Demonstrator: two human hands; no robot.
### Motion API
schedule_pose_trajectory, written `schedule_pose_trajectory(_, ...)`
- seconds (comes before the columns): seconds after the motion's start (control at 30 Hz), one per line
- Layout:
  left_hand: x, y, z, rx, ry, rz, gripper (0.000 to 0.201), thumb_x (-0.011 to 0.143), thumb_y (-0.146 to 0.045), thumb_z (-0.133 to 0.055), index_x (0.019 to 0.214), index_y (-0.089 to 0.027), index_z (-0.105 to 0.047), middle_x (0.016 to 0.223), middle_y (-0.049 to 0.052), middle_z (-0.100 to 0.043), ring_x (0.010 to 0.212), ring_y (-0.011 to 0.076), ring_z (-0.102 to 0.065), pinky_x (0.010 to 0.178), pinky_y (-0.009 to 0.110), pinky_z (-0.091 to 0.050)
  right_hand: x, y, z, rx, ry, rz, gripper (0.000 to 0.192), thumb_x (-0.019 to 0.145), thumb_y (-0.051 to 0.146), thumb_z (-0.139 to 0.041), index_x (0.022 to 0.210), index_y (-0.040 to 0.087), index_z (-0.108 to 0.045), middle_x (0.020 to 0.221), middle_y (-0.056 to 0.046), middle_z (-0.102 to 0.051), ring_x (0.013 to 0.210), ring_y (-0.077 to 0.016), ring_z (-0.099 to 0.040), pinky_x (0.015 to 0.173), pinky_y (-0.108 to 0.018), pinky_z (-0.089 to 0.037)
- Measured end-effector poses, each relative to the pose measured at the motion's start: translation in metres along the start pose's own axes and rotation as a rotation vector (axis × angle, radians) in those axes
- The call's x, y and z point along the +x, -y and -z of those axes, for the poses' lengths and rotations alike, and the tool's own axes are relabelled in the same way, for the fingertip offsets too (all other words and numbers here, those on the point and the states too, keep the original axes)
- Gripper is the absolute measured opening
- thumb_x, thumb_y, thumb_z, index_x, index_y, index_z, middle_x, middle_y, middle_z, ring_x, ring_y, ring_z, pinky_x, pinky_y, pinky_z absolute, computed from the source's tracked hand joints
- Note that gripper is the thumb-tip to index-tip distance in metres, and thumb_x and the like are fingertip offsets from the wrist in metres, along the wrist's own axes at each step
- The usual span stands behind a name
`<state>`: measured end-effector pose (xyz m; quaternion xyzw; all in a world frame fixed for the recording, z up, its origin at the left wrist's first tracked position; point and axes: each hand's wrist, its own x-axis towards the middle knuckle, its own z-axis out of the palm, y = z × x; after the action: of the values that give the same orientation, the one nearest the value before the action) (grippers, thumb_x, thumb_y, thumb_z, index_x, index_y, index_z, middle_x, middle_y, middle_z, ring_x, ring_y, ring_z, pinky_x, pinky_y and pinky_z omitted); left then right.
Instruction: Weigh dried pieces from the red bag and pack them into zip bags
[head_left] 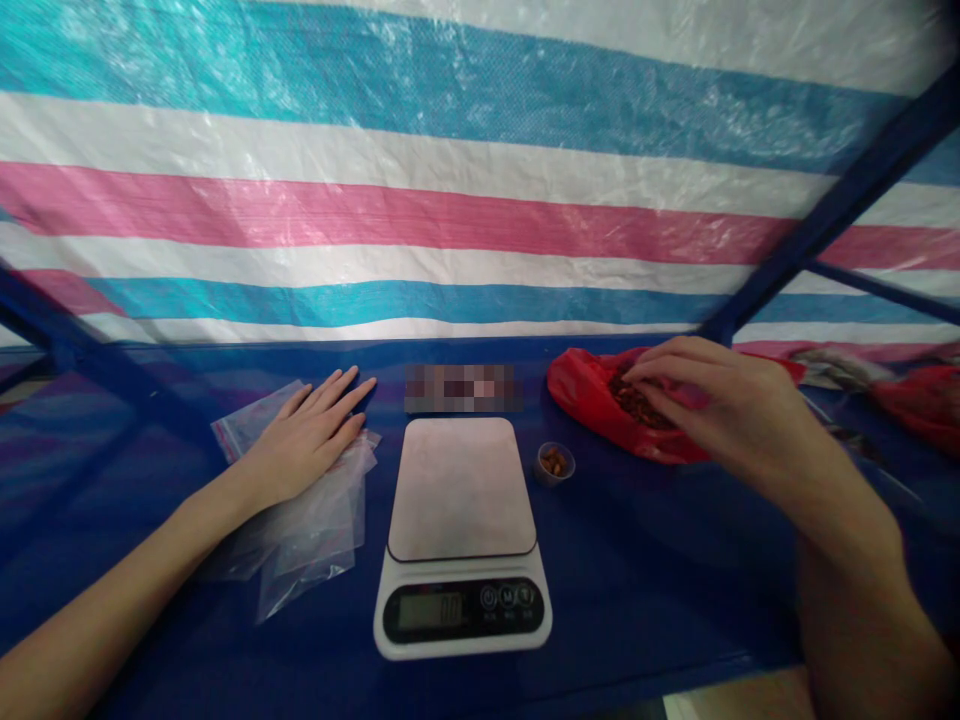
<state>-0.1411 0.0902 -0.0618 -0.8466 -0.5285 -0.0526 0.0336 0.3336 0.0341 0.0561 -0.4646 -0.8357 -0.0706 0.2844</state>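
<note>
My left hand (311, 440) lies flat, fingers spread, on a loose pile of clear plastic zip bags (319, 530). Over a red plastic bag (581, 390), my right hand (705, 385) has thumb and fingers pinched together; whatever is between the fingertips is too small to make out. Small brown pieces (649, 410) fill the bag's open mouth. Between my hands stands a white kitchen scale (463, 490), its plate bare and its display (431, 610) reading 0.0. A small clear cup (555, 478) at the scale's right holds some brown pieces.
Behind the scale lies a flat object (463, 388), blurred out in the picture. More red and clear bags (922, 400) sit at the far right. Blue metal bars (817, 220) and a striped plastic sheet (450, 210) close off the back of the blue tabletop (615, 620).
</note>
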Motion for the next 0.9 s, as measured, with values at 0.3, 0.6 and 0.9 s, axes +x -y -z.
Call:
schedule_pose_trajectory(0.3,0.001,-0.003,0.003,-0.002,0.017,0.023,0.068,0.111,-0.051,-0.013,0.17,-0.024,-0.034,0.178,0.009,-0.028,0.165,0.0311,-0.027,0.13,0.06,-0.029,0.007,0.048,-0.031,0.405,0.304,0.131,0.017,0.1,0.012,-0.064,0.099,0.021,-0.079,0.106,-0.006,-0.076,0.093,-0.0175,-0.074,0.084,-0.027,-0.059)
schedule_pose_trajectory(0.6,0.002,-0.008,0.009,-0.05,0.045,0.071,0.064,0.112,-0.049,-0.02,0.169,-0.026,-0.035,0.179,0.008,-0.027,0.165,0.0308,-0.027,0.132,0.06,-0.026,0.008,0.039,-0.05,0.495,0.368,0.128,0.016,0.099,0.016,-0.065,0.095,0.02,-0.08,0.099,-0.006,-0.077,0.086,-0.0169,-0.073,0.079,-0.027,-0.058)
schedule_pose_trajectory(0.9,0.001,-0.011,0.016,-0.08,0.052,0.028,0.065,0.112,-0.048,-0.017,0.169,-0.023,-0.035,0.176,0.01,-0.035,0.165,0.0323,-0.026,0.131,0.064,-0.026,0.009,0.043,-0.051,0.507,0.381,0.124,0.013,0.098,0.022,-0.069,0.098,0.022,-0.081,0.099,-0.007,-0.078,0.088,-0.0198,-0.074,0.08,-0.031,-0.06)
